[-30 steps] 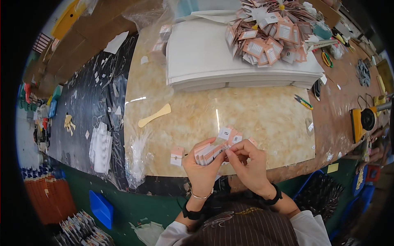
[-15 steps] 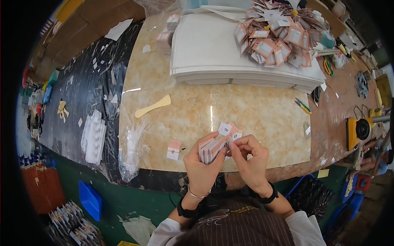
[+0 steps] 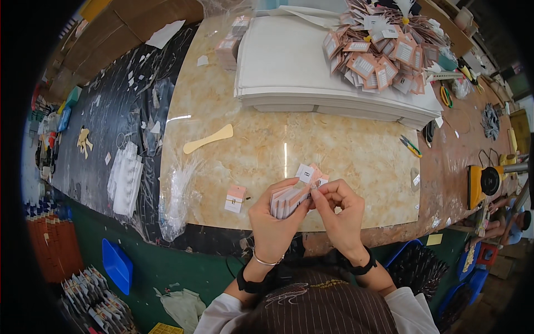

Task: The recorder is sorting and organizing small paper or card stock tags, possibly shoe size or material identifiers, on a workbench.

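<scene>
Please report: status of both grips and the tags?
Left grip holding tag bundle. Right grip at bundle's right side. Separate tag stack left, clear of both.

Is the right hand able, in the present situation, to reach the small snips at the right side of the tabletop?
Probably yes: the tabletop runs flat between the right hand and the snips. However, its fingers are busy at the tags.

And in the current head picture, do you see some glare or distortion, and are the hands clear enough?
Head view: two bright glare streaks on the tan board; head view: black corners, and the board's front edge bows; head view: left hand and right hand outlines look clear, small print on the tags does not.
</scene>
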`<state>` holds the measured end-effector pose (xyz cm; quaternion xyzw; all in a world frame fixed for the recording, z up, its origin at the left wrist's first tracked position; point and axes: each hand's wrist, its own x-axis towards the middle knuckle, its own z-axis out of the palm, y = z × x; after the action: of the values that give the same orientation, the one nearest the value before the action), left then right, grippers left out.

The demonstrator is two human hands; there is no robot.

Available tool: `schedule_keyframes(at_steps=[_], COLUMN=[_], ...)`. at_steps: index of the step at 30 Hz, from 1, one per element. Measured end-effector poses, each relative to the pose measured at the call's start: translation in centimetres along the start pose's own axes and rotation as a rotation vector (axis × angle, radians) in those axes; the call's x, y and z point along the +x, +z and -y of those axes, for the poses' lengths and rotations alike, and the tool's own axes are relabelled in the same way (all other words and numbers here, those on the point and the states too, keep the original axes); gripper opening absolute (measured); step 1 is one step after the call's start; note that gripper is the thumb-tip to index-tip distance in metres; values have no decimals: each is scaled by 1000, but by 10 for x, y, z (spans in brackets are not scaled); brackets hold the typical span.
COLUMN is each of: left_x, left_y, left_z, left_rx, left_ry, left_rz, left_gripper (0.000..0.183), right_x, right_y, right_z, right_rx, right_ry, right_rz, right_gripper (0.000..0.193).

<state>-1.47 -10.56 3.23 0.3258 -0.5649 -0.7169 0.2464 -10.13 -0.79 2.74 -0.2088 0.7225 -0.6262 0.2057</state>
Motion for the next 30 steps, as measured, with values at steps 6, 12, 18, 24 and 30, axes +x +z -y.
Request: schedule_keyframes(at_steps=[6, 12, 18, 24, 30], left_x=[0, 8, 13, 18, 24], left_y=[0, -12, -24, -39, -41], left_z=[-3, 1, 13, 48, 78], left_rx=[238, 457, 497, 365, 75], left_ry=[143, 200, 197, 17, -369], left_rz=[37, 155, 294, 379, 257], left_gripper=[38, 42, 44, 42, 38], right_x=[2, 18, 31, 62, 83], right_y=[-4, -23, -36, -50, -41], right_z=[-1, -13, -24, -51, -82], right_rx=[74, 175, 368, 418, 267], right_ry=[23, 154, 338, 424, 415], right_rz=[14, 355, 317, 40, 41], right_gripper=[6, 7, 5, 6, 11])
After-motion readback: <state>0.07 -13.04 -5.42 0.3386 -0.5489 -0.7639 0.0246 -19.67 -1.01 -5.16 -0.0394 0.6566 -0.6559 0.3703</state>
